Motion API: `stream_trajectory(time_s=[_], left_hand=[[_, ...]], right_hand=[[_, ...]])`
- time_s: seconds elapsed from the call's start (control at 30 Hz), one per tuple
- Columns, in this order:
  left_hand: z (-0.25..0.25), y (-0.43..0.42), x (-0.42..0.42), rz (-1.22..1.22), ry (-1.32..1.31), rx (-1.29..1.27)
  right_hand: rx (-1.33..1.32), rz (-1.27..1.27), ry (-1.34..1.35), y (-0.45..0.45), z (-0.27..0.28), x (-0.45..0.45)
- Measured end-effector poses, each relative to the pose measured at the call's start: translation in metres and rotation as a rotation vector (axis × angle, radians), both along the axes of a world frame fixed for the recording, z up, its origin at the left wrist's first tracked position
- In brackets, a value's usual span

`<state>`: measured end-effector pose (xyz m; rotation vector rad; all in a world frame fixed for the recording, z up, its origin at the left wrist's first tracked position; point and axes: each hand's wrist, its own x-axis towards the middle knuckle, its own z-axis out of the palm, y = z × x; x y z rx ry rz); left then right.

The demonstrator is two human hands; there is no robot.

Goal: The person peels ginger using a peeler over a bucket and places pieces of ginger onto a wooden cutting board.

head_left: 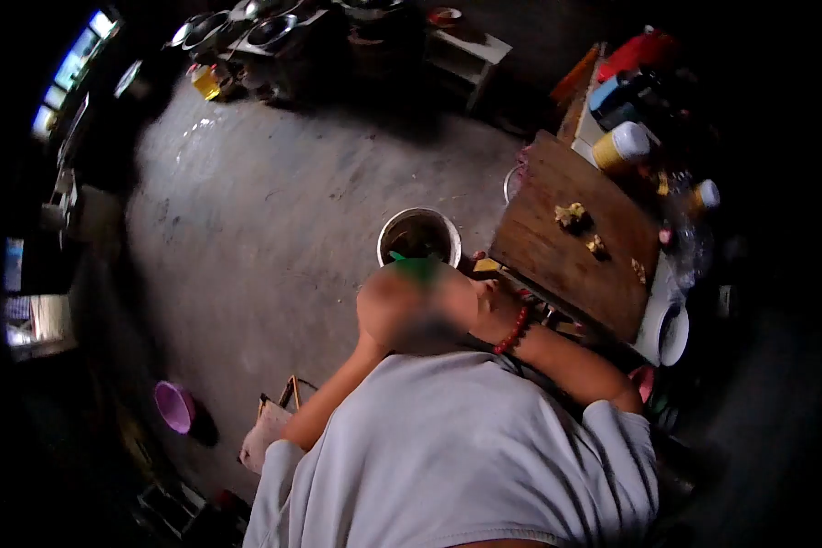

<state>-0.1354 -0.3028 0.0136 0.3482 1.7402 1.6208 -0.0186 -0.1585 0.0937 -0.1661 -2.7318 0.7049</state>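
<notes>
My left hand [379, 309] and my right hand [475, 303] are close together in front of my chest. A blurred patch covers most of both hands and hides their fingers. Something green [416, 268] shows at the top edge of this patch, between the hands; its kind is not clear. Just beyond stands a bucket with a white rim [382, 239], dark inside with some greenish matter. A red beaded bracelet [513, 331] circles my right wrist.
To the right, a wooden tabletop [548, 215] bears knobbly yellowish pieces like ginger [570, 216]. Jars with white lids [623, 144] stand behind it. A purple basin [174, 407] sits on the floor at left. Metal bowls [272, 31] and a yellow oil bottle [205, 82] are far back.
</notes>
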Motion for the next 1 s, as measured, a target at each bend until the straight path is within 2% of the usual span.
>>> stream_trajectory(time_s=[0.03,0.1,0.17,0.2,0.27,0.33,0.4,0.43,0.53,0.6,0.63,0.67,0.8,0.87,0.93,1.0], left_hand=[[0.001,-0.002,0.0,-0.03,0.003,0.009],[0.006,0.0,0.001,0.113,-0.27,0.049],[0.033,0.004,-0.002,0.05,-0.306,0.041],[0.04,0.007,-0.001,0.04,-0.342,0.02],[0.042,0.011,0.001,-0.03,-0.304,-0.004],[0.041,0.014,0.001,-0.082,-0.254,-0.027],[0.038,0.019,0.003,-0.083,-0.319,0.026],[0.039,0.021,0.004,-0.12,-0.325,0.029],[0.043,0.029,0.009,-0.295,-0.294,0.09],[0.047,0.039,0.013,-0.371,-0.255,0.098],[0.048,0.044,0.014,-0.433,-0.22,0.106],[0.049,0.049,0.016,-0.442,-0.215,0.103],[0.049,0.069,0.029,-0.446,-0.241,0.126],[0.044,0.073,0.029,-0.429,-0.241,0.136],[0.029,0.071,0.018,-0.336,-0.234,0.023],[0.025,0.068,0.01,-0.321,-0.209,0.008]], right_hand=[[-0.005,-0.021,-0.037,0.004,-0.012,0.001],[0.021,-0.105,-0.052,0.014,-0.026,0.005],[0.051,-0.118,-0.008,0.018,-0.064,0.003],[0.113,-0.11,-0.037,0.01,-0.015,0.004],[-0.042,0.011,0.038,0.007,-0.032,0.004],[-0.033,-0.075,0.007,0.015,-0.039,0.008],[-0.027,-0.143,-0.027,0.024,-0.043,0.012],[-0.155,-0.175,0.111,0.027,-0.043,0.014],[-0.239,-0.251,0.364,0.034,-0.039,0.018],[-0.589,-0.181,0.034,0.041,-0.024,0.028],[-0.713,-0.241,-0.033,0.042,-0.015,0.031],[-0.714,-0.248,-0.025,0.045,-0.014,0.034],[-1.153,-0.32,-0.057,0.062,-0.041,0.052],[-0.848,-0.39,0.117,0.081,-0.079,0.071],[-1.068,-0.616,0.083,0.104,-0.083,0.103],[-1.025,-0.79,0.175,0.124,-0.085,0.136]])
